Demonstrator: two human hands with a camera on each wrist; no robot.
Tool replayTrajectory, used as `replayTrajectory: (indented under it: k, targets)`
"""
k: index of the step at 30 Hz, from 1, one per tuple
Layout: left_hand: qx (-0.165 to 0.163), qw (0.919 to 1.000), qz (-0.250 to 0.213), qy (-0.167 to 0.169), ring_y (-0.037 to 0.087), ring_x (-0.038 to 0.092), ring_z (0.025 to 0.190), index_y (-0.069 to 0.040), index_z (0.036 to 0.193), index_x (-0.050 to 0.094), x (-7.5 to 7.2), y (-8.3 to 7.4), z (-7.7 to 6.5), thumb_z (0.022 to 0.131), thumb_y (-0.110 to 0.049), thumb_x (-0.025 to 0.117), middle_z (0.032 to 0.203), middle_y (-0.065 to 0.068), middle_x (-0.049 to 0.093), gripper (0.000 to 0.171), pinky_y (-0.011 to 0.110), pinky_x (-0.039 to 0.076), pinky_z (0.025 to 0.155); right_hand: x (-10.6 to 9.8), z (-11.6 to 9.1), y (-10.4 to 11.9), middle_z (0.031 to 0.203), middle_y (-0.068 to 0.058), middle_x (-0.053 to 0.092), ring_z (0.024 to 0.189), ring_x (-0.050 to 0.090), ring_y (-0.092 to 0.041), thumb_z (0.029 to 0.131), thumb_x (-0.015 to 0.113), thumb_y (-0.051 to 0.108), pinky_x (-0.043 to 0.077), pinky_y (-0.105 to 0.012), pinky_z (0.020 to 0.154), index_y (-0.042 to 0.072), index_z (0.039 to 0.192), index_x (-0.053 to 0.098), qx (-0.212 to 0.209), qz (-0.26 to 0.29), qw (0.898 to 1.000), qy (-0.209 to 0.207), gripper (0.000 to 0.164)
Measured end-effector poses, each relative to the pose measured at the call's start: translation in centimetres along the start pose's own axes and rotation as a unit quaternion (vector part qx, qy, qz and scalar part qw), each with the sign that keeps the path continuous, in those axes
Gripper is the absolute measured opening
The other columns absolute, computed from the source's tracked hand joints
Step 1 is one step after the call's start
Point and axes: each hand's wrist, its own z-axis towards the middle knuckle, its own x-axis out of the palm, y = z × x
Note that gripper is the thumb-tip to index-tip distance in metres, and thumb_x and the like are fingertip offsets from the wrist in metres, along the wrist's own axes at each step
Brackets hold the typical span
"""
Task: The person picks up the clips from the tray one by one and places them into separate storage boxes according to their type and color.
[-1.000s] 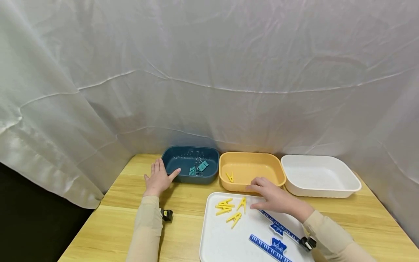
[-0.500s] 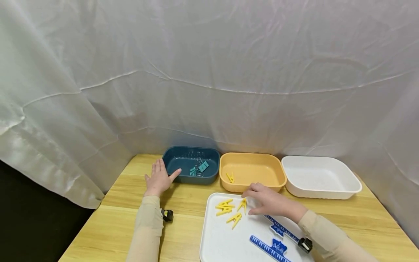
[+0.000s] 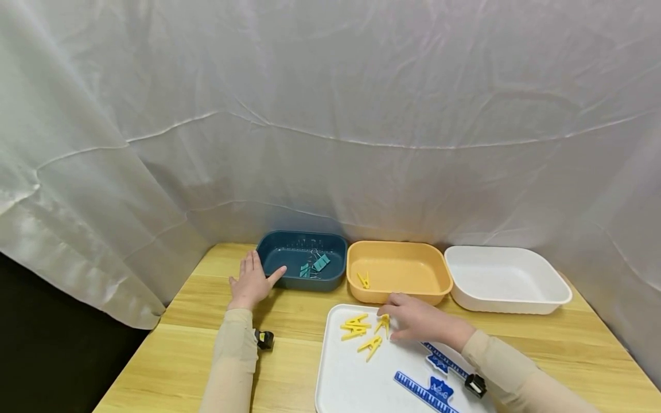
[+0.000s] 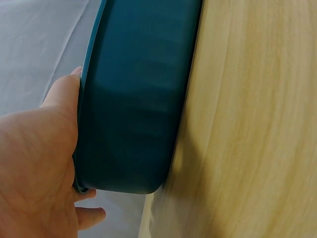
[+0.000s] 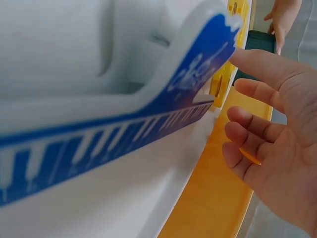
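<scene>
Fingers spread, my left hand (image 3: 250, 285) rests at the left end of a dark teal box (image 3: 302, 284), its thumb over the near rim. Inside the box lie several teal binder clips (image 3: 321, 263). Over the white tray (image 3: 356, 390), my right hand (image 3: 420, 319) reaches with loosely bent fingers to a yellow clothespin (image 3: 383, 326). Its fingertips overlap the clothespin's upper end in the head view. In the right wrist view a gap shows between thumb and fingertips. More yellow clothespins (image 3: 370, 346) lie to its left. Two blue piano-key page clips (image 3: 424, 392) lie nearer the front, one partly under the right forearm.
Behind the tray stands a yellow-orange box (image 3: 397, 269) with one yellow clothespin (image 3: 364, 280) in it. A white box (image 3: 508, 275) is to its right. A pale curtain (image 3: 330, 126) hangs behind the wooden table (image 3: 170, 355).
My right hand has moved left and slightly toward the front, from beside the yellow-orange box to the nearest clothespin. My left hand has stayed on the teal box.
</scene>
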Motion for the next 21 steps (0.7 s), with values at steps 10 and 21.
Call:
replayTrajectory:
  k: [10,21]
  targets:
    - [-0.003,1.0000,-0.005,0.000,0.040,-0.001,0.152,-0.003,0.156,-0.007,0.03,-0.03,0.04,0.090,-0.075,0.037,0.165,0.018,-0.003,0.107,0.074,0.009,0.112,0.26,0.01,0.37,0.099,0.007,0.052,0.082,0.045,-0.004,0.079,0.078,0.032,0.048,-0.024,0.075,0.019,0.117,0.069,0.007,-0.005,1.000,0.001,0.042]
    - [-0.001,1.0000,-0.001,0.004,0.042,-0.002,0.151,-0.002,0.155,-0.009,-0.06,-0.03,-0.07,0.088,-0.078,0.034,0.164,0.020,-0.007,0.110,0.076,0.009,0.111,0.49,-0.34,0.36,0.099,0.007,0.053,0.084,0.046,-0.004,0.077,0.078,0.027,0.050,-0.027,0.078,0.018,0.106,0.070,0.011,-0.011,1.000,-0.007,0.031]
